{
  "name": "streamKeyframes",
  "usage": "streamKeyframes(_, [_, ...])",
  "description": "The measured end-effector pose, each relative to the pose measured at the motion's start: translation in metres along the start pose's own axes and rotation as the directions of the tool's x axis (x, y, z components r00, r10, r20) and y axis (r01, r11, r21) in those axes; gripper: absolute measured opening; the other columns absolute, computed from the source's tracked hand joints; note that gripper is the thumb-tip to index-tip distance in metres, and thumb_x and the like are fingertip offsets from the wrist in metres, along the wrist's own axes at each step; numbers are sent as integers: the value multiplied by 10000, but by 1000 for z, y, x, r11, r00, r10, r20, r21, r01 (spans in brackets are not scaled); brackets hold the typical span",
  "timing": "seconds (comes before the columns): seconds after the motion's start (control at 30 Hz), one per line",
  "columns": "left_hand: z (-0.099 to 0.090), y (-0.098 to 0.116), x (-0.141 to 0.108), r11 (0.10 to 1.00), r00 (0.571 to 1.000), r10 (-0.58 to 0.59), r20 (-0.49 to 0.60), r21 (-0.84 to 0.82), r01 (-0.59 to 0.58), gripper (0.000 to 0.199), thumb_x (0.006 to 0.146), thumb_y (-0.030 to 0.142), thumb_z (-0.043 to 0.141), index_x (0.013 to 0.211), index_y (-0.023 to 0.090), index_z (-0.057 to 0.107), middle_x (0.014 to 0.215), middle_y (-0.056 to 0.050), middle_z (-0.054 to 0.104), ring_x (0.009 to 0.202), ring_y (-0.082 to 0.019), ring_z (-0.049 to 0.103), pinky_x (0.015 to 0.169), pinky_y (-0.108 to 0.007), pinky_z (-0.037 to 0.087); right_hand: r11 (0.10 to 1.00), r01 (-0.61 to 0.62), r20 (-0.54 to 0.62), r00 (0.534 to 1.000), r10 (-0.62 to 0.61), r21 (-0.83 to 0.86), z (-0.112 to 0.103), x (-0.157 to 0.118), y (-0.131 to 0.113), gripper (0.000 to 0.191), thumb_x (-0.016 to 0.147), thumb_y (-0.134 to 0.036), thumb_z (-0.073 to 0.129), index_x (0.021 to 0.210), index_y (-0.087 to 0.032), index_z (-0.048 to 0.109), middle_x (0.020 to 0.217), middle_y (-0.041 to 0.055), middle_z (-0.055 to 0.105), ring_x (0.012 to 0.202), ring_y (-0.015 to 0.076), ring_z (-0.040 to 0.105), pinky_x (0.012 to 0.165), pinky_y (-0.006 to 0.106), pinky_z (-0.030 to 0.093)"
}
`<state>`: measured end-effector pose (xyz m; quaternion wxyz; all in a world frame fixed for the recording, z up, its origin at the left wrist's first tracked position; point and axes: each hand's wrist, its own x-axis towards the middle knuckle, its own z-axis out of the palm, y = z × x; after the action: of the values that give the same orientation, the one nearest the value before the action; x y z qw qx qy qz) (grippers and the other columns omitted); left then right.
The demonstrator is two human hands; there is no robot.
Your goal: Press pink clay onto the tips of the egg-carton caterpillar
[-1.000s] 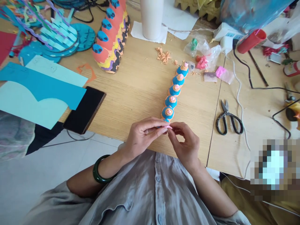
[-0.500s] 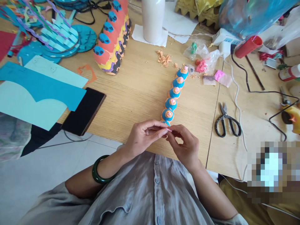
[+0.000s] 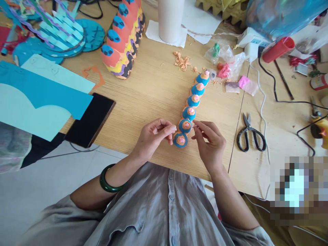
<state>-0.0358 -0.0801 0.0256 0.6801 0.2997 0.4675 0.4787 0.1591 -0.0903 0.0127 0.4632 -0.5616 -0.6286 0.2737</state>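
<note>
Table (image 3: 143, 102): pale wood; clock centred on blue strip (image 3: 191, 104), 12 = far side.
Grey shirt (image 3: 148, 212): 6–7 o'clock, person at near edge.
Paper sheets (image 3: 46, 92): 9 o'clock, blue and mint, overlapping; blue one lies partly over phone (image 3: 91, 119).
Orange strip (image 3: 112, 56): 10 o'clock, bumpy, blue-and-black spots up top, yellow/purple/black bands along side.
Blue strip, cont.: mid-table, on wood, runs 7 to 1 o'clock; six bumps in a row, each blue with orange ring and pink tip; near end between the hands.
White cylinder (image 3: 170, 20): 11 o'clock, upright on white paper.
Left hand (image 3: 156, 140): 8 o'clock, thumb and forefinger tips together, just beside near bumps; pale speck at tips, can't tell if held. Contact with strip: can't tell.
Right hand (image 3: 211, 143): 5 o'clock, thumb and forefinger pinched on thin pink sliver (image 3: 194, 126), just beside second-nearest bump; contact unclear.
Scissors (image 3: 249, 127): 3–4 o'clock, black handles toward person, near table seam, well apart from strip.
Red tube (image 3: 279, 49): 2 o'clock, lying tilted.
Green bangle (image 3: 103, 182): 7–8 o'clock, around left forearm.
Orange shavings (image 3: 181, 60): just before 12, small loose pile.
Pink lump (image 3: 244, 82): 2 o'clock, by clear wrapper.
Sliver: smallest, at right fingertips.
</note>
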Motion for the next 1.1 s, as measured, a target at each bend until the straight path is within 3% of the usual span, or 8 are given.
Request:
streamKeyframes(0.1, [1,-1,5,1000,1000,-15,-10,-1,15,272,768,324,906,859,154,715,728,16,689,586,-80,634,542,-190,560,1000,3,9,1000,-3,3,5,2,1,217,1006,-192,645,1144,-267,794,1060,46,758,855,162,752,667,322,697])
streamKeyframes(0.23, [1,-8,10,998,998,-26,57,66,22,289,826,354,852,1010,149,763,842,-29,755,712,-128,721,664,-247,640,999,22,-1,1000,-22,-30,10,7,2,195,976,-149,677,1133,-256,722,944,4,738,805,144,728,654,293,663])
streamKeyframes(0.37, [0,-14,13,984,995,31,90,172,-46,350,890,406,801,1132,153,786,871,-49,785,767,-147,745,709,-252,640,960,215,68,976,-206,-177,10,12,4,124,1010,-134,641,1045,-227,716,980,40,747,832,154,717,692,313,638])
streamKeyframes(0.53, [-1,-21,16,977,992,25,122,205,-50,424,909,461,783,1204,157,775,1071,-100,821,897,-202,796,807,-303,660,899,362,125,932,-341,-246,7,8,7,210,1026,-112,613,1152,-220,742,1069,99,743,948,212,719,766,374,634])
streamKeyframes(0.73, [-4,-27,16,982,991,26,134,181,-50,418,919,468,772,1203,161,772,1091,-101,824,882,-199,810,835,-314,669,861,412,160,911,-381,-298,5,-4,12,432,994,-66,624,1367,-273,693,1178,112,740,935,228,659,765,399,603])
streamKeyframes(0.83, [-5,-27,16,984,991,15,130,172,-37,412,910,464,786,1187,159,777,1094,-104,829,883,-199,811,841,-314,669,867,384,166,923,-348,-317,5,-8,13,498,997,-48,591,1408,-314,678,1220,102,734,939,226,643,778,416,595])
streamKeyframes(0.97, [-2,-23,15,989,995,36,95,141,-49,412,899,482,799,1159,162,787,1037,-93,837,862,-192,805,841,-319,671,972,185,112,979,-170,-144,7,-9,11,514,1029,-60,506,1433,-331,671,1232,99,719,987,211,679,817,422,619])
streamKeyframes(1.1, [2,-18,12,995,995,67,79,67,-73,380,904,475,802,1132,171,800,1034,-82,838,832,-168,797,803,-298,676,997,60,60,997,-57,-44,9,-9,9,471,1041,-137,535,1454,-333,652,1234,92,726,994,203,700,739,373,646])
